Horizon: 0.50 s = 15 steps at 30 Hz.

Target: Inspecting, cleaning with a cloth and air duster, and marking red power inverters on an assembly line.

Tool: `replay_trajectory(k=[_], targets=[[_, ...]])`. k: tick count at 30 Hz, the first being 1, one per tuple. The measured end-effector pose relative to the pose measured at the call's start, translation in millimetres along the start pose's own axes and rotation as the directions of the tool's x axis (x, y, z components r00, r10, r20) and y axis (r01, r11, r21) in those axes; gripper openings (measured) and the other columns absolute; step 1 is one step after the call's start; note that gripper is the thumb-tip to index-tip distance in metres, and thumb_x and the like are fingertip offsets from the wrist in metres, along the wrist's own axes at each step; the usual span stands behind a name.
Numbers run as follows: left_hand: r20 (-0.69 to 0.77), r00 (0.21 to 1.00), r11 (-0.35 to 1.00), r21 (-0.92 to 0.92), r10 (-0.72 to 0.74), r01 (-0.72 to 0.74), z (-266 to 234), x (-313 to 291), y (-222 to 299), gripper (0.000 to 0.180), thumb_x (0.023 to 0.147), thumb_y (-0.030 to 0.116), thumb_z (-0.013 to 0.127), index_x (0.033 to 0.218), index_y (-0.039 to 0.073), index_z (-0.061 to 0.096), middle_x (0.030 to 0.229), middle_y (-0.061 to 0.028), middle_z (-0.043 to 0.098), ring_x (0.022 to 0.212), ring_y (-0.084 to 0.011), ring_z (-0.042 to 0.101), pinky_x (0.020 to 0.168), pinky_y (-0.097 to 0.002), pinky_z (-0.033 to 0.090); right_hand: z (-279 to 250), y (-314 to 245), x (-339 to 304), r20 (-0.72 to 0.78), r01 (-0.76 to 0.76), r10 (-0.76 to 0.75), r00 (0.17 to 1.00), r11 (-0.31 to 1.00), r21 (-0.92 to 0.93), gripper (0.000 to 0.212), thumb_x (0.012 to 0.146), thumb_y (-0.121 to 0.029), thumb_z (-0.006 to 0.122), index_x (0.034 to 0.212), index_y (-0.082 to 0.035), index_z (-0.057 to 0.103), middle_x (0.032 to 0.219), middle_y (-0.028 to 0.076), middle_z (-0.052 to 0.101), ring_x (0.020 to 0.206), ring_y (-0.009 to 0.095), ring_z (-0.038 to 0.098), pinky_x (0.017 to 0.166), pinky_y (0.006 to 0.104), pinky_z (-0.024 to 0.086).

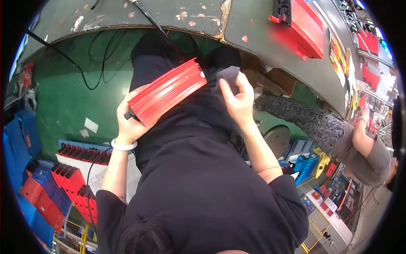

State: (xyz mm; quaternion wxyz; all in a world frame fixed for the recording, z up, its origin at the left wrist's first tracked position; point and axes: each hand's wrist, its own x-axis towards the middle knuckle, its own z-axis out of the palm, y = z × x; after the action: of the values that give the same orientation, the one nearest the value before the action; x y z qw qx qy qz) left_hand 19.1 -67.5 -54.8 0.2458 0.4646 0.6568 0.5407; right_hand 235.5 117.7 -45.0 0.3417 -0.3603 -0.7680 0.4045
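My left hand (130,122) is wrapped round the lower left end of a red finned metal housing (169,92), which lies tilted over my lap with its far end up to the right. A black fitting (130,115) sticks out of the end near my palm. In my right hand (239,101) a small, thin dark grey piece (229,77) is pinched between thumb and fingers; whether it is cloth or abrasive paper I cannot tell. It is apart from the housing, just right of its far end.
A grey-green worn workbench (192,15) runs across the front, with a stack of red housings (306,34) at its right. A black cable (63,57) hangs at the left. Red parts (69,180) and blue crates (42,173) stand at lower left. Another person (359,152) is at the right.
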Motion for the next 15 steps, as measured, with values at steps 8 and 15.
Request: replay_trajectory(k=[8, 15], targets=[[0.002, 0.999, 0.999, -0.031, -0.042, 0.042, 0.8, -3.3, 2.1, 0.054, 0.062, 0.007, 0.084, 0.109, -0.001, 0.058, 0.115, -0.0183, 0.063, 0.106, -0.0269, 0.063, 0.092, -0.0359, 0.048, 9.1, -19.3, -4.4, 0.208, 0.296, -0.229, 0.951, 0.87, -0.394, 0.017, 0.068, -0.008, 0.071, 0.077, -0.007, 0.056, 0.077, 0.004, 0.053, 0.072, 0.024, 0.05, 0.068, 0.0359, 0.036], [0.02, 0.999, 0.998, -0.042, -0.047, 0.047, 1.2, -5.0, -3.4, 0.057, 0.062, 0.009, 0.084, 0.112, -0.003, 0.059, 0.118, -0.0167, 0.061, 0.107, -0.0258, 0.061, 0.095, -0.0363, 0.046, 9.5, -22.2, 1.1, 0.243, 0.341, -0.257, 0.935, 0.84, -0.423, 0.017, 0.068, -0.007, 0.07, 0.08, -0.008, 0.058, 0.081, 0.003, 0.055, 0.075, 0.023, 0.052, 0.071, 0.0366, 0.036]])
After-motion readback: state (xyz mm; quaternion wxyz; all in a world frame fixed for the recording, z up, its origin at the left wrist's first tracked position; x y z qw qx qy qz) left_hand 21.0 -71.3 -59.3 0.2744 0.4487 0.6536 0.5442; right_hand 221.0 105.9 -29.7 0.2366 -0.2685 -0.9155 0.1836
